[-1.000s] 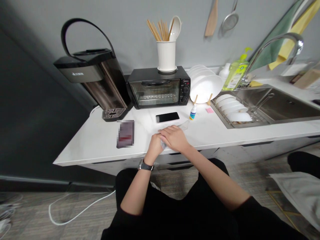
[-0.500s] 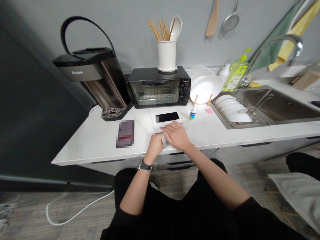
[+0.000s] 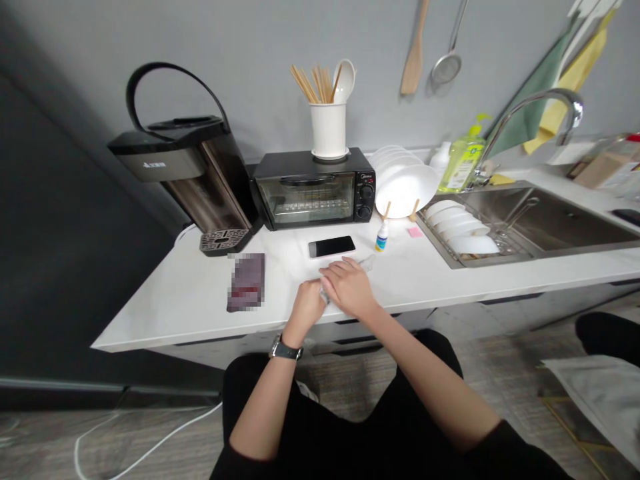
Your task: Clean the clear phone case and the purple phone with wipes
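My left hand and my right hand meet on the white counter, near its front edge. Both are closed on a small white crumpled cloth or wipe that shows between them; a clear, thin piece sticks out past my right fingers. A black phone lies flat just beyond my hands. A small dropper bottle with a blue label stands to its right. A watch sits on my left wrist.
A dark blurred packet lies left of my hands. Behind stand a water boiler, a black toaster oven bearing a utensil holder, stacked white plates, and bowls in the sink. Soap bottle by the tap.
My hands stay together on the white cloth with only small shifts of the fingers. The view has tilted down a little, so everything on the counter sits lower in the frame.
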Motion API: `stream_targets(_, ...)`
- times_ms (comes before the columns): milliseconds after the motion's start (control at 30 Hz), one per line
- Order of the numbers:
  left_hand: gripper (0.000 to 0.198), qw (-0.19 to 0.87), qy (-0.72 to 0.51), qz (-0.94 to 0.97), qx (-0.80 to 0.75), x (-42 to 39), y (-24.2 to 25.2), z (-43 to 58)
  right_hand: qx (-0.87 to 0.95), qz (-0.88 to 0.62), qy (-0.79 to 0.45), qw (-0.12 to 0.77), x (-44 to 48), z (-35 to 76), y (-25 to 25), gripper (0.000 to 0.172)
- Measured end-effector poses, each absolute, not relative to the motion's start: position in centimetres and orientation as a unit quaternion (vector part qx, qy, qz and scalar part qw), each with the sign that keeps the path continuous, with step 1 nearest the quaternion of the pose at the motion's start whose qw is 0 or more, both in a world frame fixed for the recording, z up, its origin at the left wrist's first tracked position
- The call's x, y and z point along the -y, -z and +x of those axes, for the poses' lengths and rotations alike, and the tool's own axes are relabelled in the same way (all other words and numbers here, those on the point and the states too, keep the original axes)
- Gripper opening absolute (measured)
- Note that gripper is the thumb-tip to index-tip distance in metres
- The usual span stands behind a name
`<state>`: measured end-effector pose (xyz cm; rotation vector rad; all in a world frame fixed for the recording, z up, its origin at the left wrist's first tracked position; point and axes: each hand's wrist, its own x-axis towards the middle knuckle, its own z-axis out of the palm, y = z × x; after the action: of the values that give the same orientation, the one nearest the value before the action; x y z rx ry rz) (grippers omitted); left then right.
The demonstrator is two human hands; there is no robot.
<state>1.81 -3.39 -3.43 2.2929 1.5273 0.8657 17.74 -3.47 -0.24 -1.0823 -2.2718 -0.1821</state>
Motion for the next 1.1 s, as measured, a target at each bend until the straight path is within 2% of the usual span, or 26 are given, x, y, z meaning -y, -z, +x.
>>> stream_targets(167,0.026,0.192,-0.340,0.790,-0.472,3.7,2.7,2.4,0.808,-0.531,0.098,0.234,0.8,22.0,-0.2,0.048)
stream_targets(267,0.027,0.194,-0.349,0.784,-0.476,3.6,2.8,2.5,0.811,-0.530,0.096,0.229,1.0,21.3,-0.3,0.050)
stream_targets(500,0.024,0.149,-0.333,0.784,-0.502,3.2,3.8,1.6,0.873,-0.422,0.065,0.234,3.3,16.1,-0.4,0.045)
stream_targets(633,0.025,0.164,-0.337,0.789,-0.487,3.6,3.2,2.0,0.834,-0.510,0.016,0.211,1.6,19.8,-0.4,0.045)
stream_targets(800,0.016,0.239,-0.407,0.736,-0.485,3.9,2.7,2.9,0.732,-0.638,0.002,0.237,-0.3,24.5,0.5,0.063)
stream_targets(867,0.021,0.294,-0.483,0.662,-0.492,3.7,2.4,3.1,0.715,-0.651,-0.013,0.256,0.0,24.4,0.9,0.067)
stream_targets(967,0.031,0.388,-0.602,0.532,-0.452,3.2,1.7,3.9,0.724,-0.626,-0.056,0.285,1.1,22.5,1.6,0.062)
stream_targets(1100,0.037,0.444,-0.595,0.494,-0.452,2.8,1.1,5.6,0.739,-0.572,-0.125,0.335,2.3,20.3,2.3,0.050)
